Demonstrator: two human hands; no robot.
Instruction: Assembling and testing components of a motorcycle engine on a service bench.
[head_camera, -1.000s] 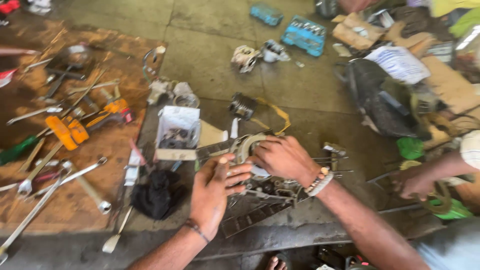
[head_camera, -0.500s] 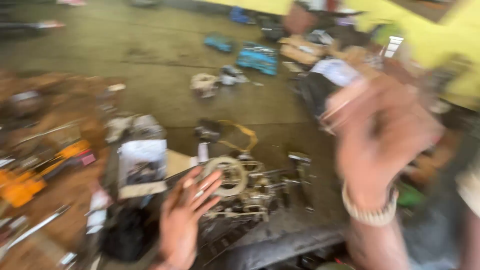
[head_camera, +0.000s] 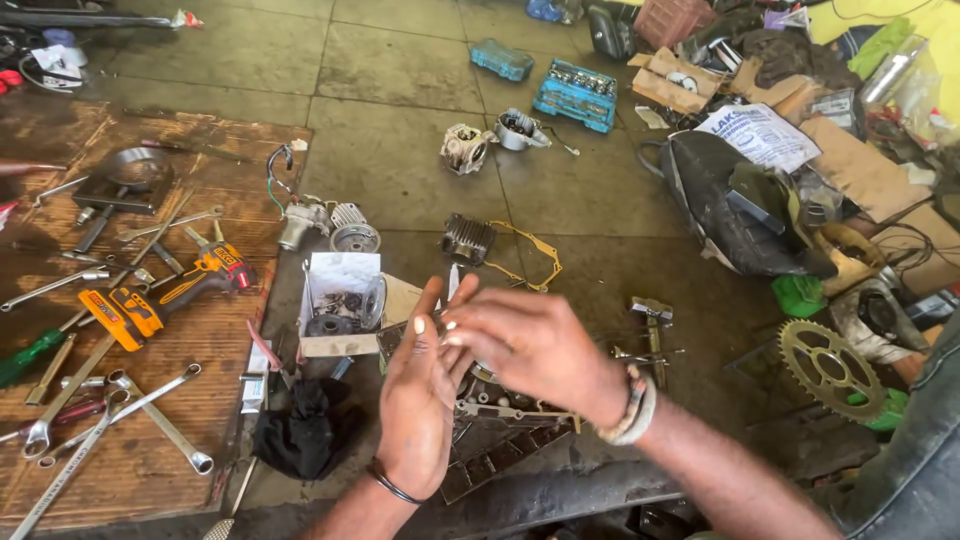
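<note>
Your left hand (head_camera: 420, 400) lies open, palm up, at lower centre while your right hand (head_camera: 530, 345) pinches something too small to identify above it, over the engine case (head_camera: 505, 430) on the floor, so next calls for a careful, steady transfer.

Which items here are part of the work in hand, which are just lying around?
In hand: left hand, right hand, metal engine part under them.
Lying about: orange power tool, spanners, sprocket, blue socket set, black cloth.
</note>
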